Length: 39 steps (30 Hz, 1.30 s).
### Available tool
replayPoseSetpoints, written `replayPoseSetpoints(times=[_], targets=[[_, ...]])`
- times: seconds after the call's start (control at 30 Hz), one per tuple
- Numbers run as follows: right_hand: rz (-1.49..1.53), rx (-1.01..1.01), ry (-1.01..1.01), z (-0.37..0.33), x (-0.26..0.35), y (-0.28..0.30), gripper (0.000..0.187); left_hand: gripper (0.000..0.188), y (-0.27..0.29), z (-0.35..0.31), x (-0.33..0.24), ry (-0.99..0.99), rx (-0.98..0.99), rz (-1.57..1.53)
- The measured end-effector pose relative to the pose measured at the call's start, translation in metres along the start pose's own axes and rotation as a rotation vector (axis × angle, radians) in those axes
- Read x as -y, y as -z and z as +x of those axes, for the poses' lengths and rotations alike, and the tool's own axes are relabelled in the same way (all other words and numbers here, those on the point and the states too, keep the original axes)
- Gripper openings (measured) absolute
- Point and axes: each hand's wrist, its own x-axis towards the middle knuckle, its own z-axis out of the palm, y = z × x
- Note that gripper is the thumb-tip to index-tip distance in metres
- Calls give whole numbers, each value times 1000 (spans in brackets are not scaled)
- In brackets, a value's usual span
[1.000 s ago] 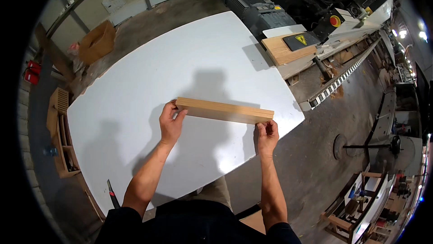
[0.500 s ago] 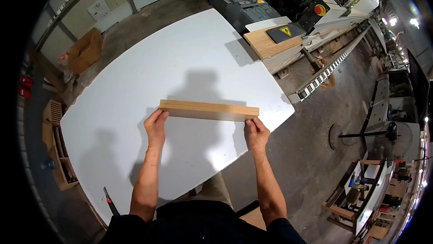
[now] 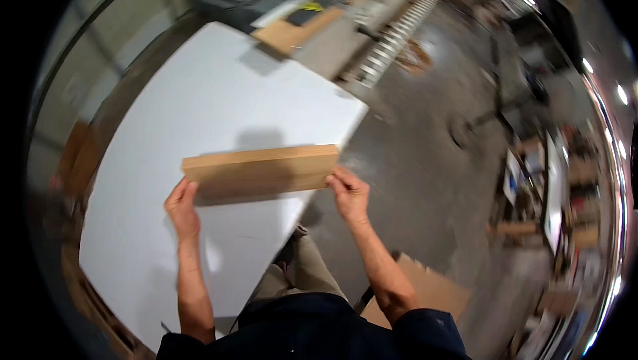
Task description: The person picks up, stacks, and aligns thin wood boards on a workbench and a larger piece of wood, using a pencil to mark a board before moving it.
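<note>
A short stack of light wooden boards is held between my two hands, its long edge running left to right over the white table. My left hand grips the left end, thumb and fingers closed at the lower corner. At the right end, my right hand pinches the lower corner the same way, out past the table's edge. The stack is tilted so its broad face and upper long edge both show. A dark shadow falls across the broad face. The picture is somewhat blurred by motion.
Beyond the table's far end stands a machine with a wooden top piece and a toothed track. Concrete floor stretches to the right. A brown cardboard sheet lies near my right elbow. Another workbench stands farther right.
My view and body have turned to the right, so the table and machine slide left. The boards have tipped, showing more of their broad face, with both hands still on the ends.
</note>
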Motion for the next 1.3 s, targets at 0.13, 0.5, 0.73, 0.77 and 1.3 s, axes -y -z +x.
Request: replayPoseSetpoints(times=[0.13,0.5,0.73,0.77,1.3], targets=[[142,-249,-167,-113,25,62,22,31,-40,-42,-18,76,289,44],[87,-1133,-746,-529,48,139,31,32,-142,-290,43,446,1384,214],[189,-1592,-753,-710,33,124,26,31,-164,-488,31,435,1722,433],[285,-1642,-728,-730,35,127,26,31,-163,-515,29,486,1748,455],[406,-1961,-815,-947,19,266,24,28,-182,-842,78,584,1967,648]])
